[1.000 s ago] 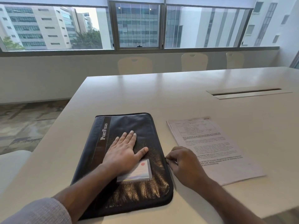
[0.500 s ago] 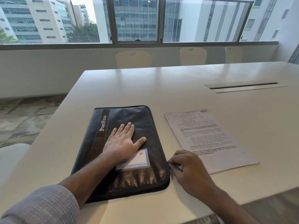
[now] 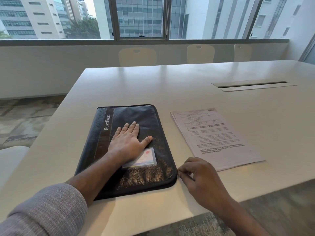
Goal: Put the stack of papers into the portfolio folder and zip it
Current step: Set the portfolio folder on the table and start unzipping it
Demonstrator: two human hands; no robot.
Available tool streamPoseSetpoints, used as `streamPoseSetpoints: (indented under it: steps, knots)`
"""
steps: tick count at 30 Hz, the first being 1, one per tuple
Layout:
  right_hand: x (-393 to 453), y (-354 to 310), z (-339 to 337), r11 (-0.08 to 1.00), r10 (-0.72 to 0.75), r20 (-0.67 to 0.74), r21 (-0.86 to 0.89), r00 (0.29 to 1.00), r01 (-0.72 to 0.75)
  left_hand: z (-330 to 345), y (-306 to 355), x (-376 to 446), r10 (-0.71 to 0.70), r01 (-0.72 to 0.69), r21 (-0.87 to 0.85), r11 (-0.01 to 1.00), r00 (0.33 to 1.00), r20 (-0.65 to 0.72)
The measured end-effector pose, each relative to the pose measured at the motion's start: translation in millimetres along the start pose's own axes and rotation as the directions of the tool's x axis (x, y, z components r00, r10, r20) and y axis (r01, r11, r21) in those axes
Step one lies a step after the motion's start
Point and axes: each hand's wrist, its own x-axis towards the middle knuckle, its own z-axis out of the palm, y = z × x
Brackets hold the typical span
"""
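Papers, a white printed stack [image 3: 215, 137], were laid on the big white table [image 3: 170, 86], just beside the closed black leather portfolio folder [image 3: 129, 147] on its right. The folder was pressed flat by the left hand [image 3: 127, 142], fingers straight and gripping nothing. The right hand [image 3: 198, 174] was curled at the folder's near right corner, and something tiny, likely the zip pull, seemed to be pinched, though it could not be seen. Unzipping looked like the step in hand. Next, a steady pull around the edge would be needed.
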Motion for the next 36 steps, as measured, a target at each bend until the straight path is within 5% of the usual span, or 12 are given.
streamPoseSetpoints:
  steps: [4, 11, 17, 24, 36]
  knots:
    - [-3.8, -1.4, 1.6, 1.000, 0.017, -0.011, -0.012, 1.000, -0.017, -7.2, 0.5, -1.2, 0.001, -0.001, -0.041, 0.999, 1.000, 0.002]
    - [-2.3, -1.6, 7.2, 0.997, 0.054, -0.091, -0.041, 0.994, -0.058, -52.4, -26.5, -53.8, 0.236, -0.126, -0.449, 0.885, 0.951, 0.199]
    - [14.7, 0.4, 7.8, 0.993, 0.071, -0.147, -0.086, 0.987, -0.084, -38.3, -46.6, -129.6, 0.427, -0.411, -0.138, 0.901, 0.897, 0.117]
    - [21.8, 4.5, 9.2, 0.992, 0.076, -0.151, -0.083, 0.986, -0.090, -23.6, -33.8, -130.3, 0.319, -0.325, -0.053, 0.944, 0.942, -0.104]
    - [8.3, -6.7, 18.8, 0.999, 0.038, -0.103, -0.007, 0.994, -0.038, -17.5, -23.9, -120.2, 0.289, -0.300, -0.066, 0.952, 0.948, -0.136]
